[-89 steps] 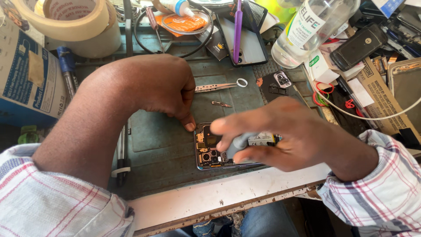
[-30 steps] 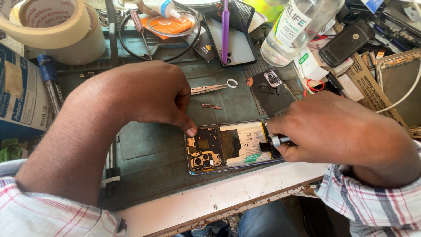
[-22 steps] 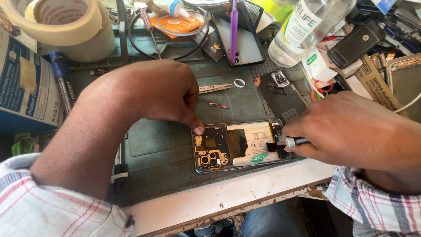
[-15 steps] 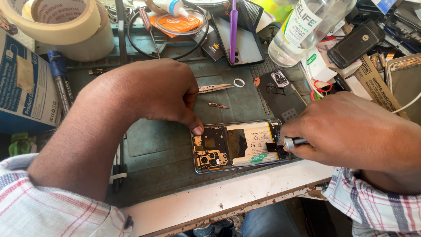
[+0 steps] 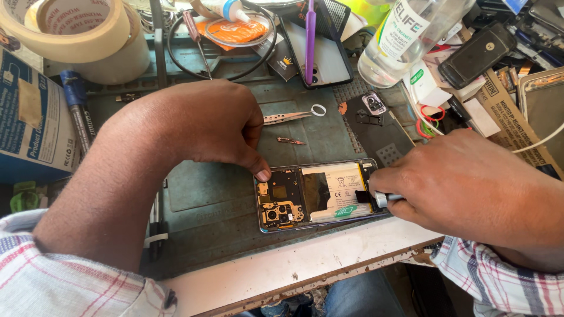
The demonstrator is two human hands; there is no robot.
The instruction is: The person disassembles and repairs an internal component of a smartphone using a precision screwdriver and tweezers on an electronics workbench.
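An opened smartphone [image 5: 320, 196] lies face down on a dark green work mat [image 5: 205, 194], its circuit board, camera module and pale battery exposed. My left hand [image 5: 205, 126] rests on the mat with its fingers curled and the thumb tip pressing the phone's top left corner. My right hand [image 5: 464, 179] grips a small metal-tipped tool [image 5: 382, 199] whose tip touches the phone's right end, beside the battery.
Tweezers [image 5: 294, 116], a small metal part [image 5: 292, 141] and a black back cover [image 5: 379, 126] lie behind the phone. Tape rolls [image 5: 82, 35], a blue box [image 5: 29, 117], a clear bottle [image 5: 405, 35], another phone [image 5: 320, 50] and cables crowd the back. The white bench edge [image 5: 294, 267] runs in front.
Three seconds ago my right hand covered the phone's left part; it moved to the phone's right end with the tool. My left thumb stays on the corner. The last half second shows almost no motion.
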